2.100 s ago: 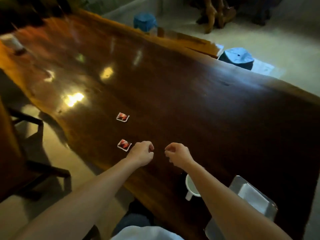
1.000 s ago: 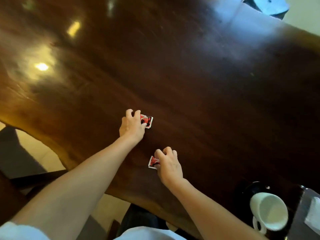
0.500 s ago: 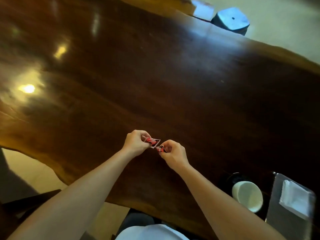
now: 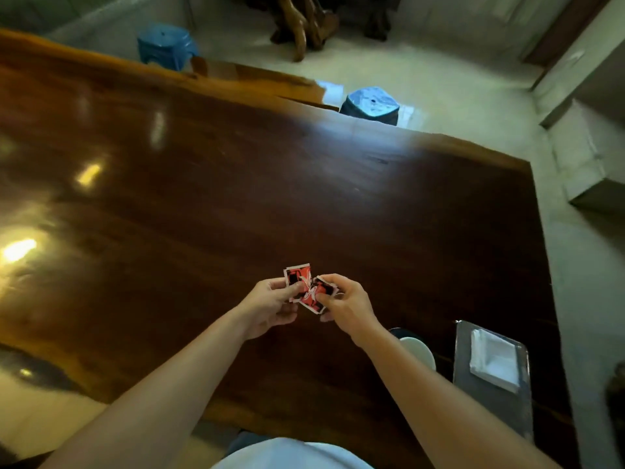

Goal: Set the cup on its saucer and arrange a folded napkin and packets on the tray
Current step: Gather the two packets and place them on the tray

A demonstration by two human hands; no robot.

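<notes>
— What is the table made of?
— Dark wood, polished glossy, with lamp glare on it.
— And the packets?
— Shiny printed wrappers, crinkled.
— The tray?
— Dull grey metal, with a soft white napkin on it. The cup looks like smooth white ceramic.

- Looks like a tea room or a home sitting area, not a lab or workshop.
- Worktop is one big polished live-edge wood slab, with ceiling lights reflected in the gloss.
- Two blue plastic stools stand on the floor past its far edge, well away from either grip.
- Carved root-wood furniture stands farther back on pale floor tiles.
- Serving kit right of the right grip: metal tray, folded napkin, white cup.
</notes>
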